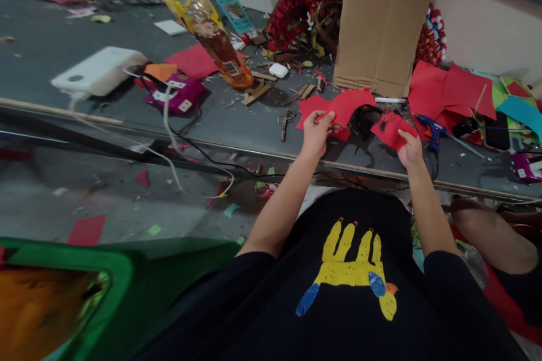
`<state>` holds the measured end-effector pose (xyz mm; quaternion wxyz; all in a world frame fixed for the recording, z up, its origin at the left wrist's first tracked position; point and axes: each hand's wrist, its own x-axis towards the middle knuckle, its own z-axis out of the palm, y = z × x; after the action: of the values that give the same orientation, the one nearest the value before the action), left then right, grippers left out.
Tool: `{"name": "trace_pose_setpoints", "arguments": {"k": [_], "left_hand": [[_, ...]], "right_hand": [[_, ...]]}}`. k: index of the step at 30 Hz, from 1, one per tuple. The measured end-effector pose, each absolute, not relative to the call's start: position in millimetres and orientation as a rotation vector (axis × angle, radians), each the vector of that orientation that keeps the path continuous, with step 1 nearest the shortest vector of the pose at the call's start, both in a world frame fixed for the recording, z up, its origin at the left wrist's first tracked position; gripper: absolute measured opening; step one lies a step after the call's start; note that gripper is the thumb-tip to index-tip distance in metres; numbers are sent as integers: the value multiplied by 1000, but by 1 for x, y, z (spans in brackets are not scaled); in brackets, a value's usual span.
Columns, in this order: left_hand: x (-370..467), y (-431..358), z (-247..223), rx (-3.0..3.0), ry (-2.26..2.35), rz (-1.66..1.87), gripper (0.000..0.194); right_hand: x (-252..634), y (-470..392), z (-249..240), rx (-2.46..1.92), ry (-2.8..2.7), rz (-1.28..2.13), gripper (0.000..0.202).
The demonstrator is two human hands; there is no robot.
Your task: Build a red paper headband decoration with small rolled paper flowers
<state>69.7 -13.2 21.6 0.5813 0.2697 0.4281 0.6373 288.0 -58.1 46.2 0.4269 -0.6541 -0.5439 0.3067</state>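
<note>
My left hand (317,132) pinches the lower edge of a curved red sheet (349,102) near the table's front edge. My right hand (409,145) grips a smaller red piece (390,128) with dark patches on it. Between the two hands lies a dark, tangled object (363,122), partly covered by the red material; its exact shape is unclear. Just right of my right hand rests a blue glue gun (433,131). A white marker (390,100) lies behind the red pieces.
An upright cardboard piece (383,22) stands behind my hands. Bottles (212,34), a white power bank (99,70) and a purple box (180,93) are to the left. Red sheets (453,90) and a phone (496,131) lie right. Another person's arm (493,231) shows at lower right.
</note>
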Motion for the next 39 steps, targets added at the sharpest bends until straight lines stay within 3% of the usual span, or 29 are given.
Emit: {"name": "trace_pose_setpoints", "arguments": {"k": [6,10,39], "left_hand": [[69,-13,20,632,978,1510,35],[68,-13,21,614,971,1519,37],[68,-12,19,595,934,1556,32]], "right_hand": [[290,-65,30,-1190,-945,1148,23],[290,-68,23,-1030,-856,1284,28],[293,-58,21,-1059,-688,1211,18]]}}
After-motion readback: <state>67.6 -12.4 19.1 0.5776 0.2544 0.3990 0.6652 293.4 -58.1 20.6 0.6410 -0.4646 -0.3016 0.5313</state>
